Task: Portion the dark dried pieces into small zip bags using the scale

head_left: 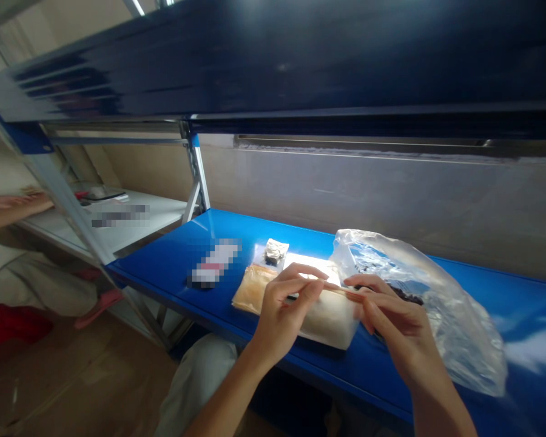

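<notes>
Between my hands stretches a thin, brownish strip (pixel 339 289), whose exact kind I cannot make out. My left hand (pixel 284 309) pinches one end of it between thumb and fingertips. At the other end, my right hand (pixel 403 321) is closed with thumb and fingers pressed together. Below them lies a pale, whitish block or pack (pixel 330 325), brightly lit on top and partly covered by my hands. A tan, flat packet (pixel 250 290) sits left of it. Beside my right hand, a clear plastic bag (pixel 468 346) lies open, with dark items (pixel 404 294) near its mouth.
A small silvery lump (pixel 275 250) and a blurred-out object (pixel 216 262) lie on the blue shelf (pixel 164 264). Low overhead hangs a dark blue shelf (pixel 300 60). Left, past a metal post (pixel 84 209), another person's arm (pixel 18 209) rests at a white table (pixel 159 206).
</notes>
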Tool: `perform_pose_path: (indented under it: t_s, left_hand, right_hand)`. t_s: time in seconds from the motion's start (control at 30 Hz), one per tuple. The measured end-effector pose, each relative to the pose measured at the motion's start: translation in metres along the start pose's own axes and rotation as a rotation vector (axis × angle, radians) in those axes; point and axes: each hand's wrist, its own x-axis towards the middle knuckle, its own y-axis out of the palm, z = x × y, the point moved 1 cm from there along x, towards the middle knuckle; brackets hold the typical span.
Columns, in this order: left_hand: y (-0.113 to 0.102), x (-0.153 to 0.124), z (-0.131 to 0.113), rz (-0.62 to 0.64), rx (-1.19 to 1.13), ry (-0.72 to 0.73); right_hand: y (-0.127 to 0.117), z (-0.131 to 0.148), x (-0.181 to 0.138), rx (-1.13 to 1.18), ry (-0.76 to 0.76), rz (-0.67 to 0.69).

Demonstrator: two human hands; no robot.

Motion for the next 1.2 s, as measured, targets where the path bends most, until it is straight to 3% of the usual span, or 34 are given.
perform_pose_path:
  t_s: [0.3,0.5,0.6,0.73,0.8,0.9,1.03,1.2]
  left_hand:
    - [0.003,-0.001,0.000,0.056,0.004,-0.009]
    - [0.003,-0.004,0.003,0.181,0.065,-0.181]
    - [-0.001,-0.002,0.005,0.123,0.031,-0.185]
    - [-0.021,0.008,0.009,-0.118,0.047,-0.179]
    - [-0.039,0.013,0.013,-0.280,0.102,-0.187]
    - [-0.068,0.020,0.023,-0.419,0.210,-0.234]
    - [-0.095,0.022,0.039,-0.402,0.341,-0.324]
    - [-0.100,0.019,0.051,-0.206,0.536,-0.421]
  right_hand:
    - [0.003,-0.005,0.001,0.052,0.105,-0.173]
    - [0.003,-0.009,0.002,0.051,0.090,-0.207]
    - [0.006,-0.008,0.003,0.062,0.107,-0.212]
    - [0.006,-0.009,0.003,0.091,0.140,-0.301]
    - [0.004,-0.009,0.002,0.096,0.138,-0.334]
    - [0.002,-0.010,0.001,0.111,0.117,-0.367]
    - [0.002,-0.011,0.002,0.133,0.125,-0.433]
    - [0.003,-0.012,0.003,0.152,0.121,-0.472]
